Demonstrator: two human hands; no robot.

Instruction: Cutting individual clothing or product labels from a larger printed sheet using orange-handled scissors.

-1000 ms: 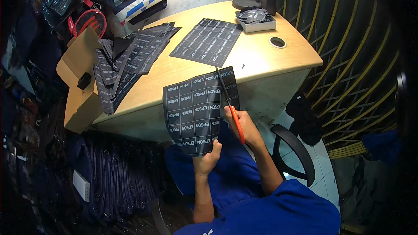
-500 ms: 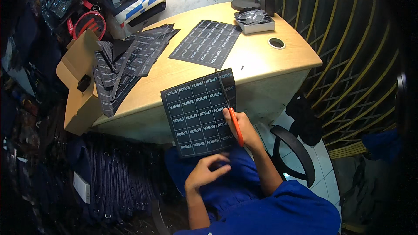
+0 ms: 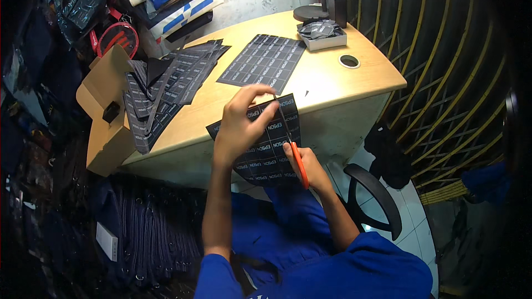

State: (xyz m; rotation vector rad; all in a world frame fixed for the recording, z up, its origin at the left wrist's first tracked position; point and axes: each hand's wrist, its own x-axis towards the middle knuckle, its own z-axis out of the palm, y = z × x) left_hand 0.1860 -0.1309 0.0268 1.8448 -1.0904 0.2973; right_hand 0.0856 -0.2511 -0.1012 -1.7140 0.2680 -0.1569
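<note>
A dark sheet (image 3: 270, 152) printed with a grid of pale lettered rectangles is held up in front of the table's near edge. My right hand (image 3: 311, 169) is closed round the orange-handled scissors (image 3: 300, 165), whose blades lie along the sheet near its right side, tips toward the far edge. Across the sheet's left part reaches my left hand (image 3: 241, 124). Its thumb and curved fingers are apart around the far edge, close to the blade tips; no firm grip shows. The hand hides part of the sheet.
On the wooden table (image 3: 327, 80) lie another printed sheet (image 3: 263, 61), a pile of dark sheets and strips (image 3: 172, 80), a tape roll (image 3: 349, 62) and a small tray (image 3: 327, 41) of cut pieces. An open cardboard box (image 3: 105, 138) stands left; a black chair armrest (image 3: 377, 199) is at right.
My left hand has moved up and away from below the sheet to its far edge, near the blade tips. The sheet's near edge now curls more. The right hand keeps the scissors nearly in place.
</note>
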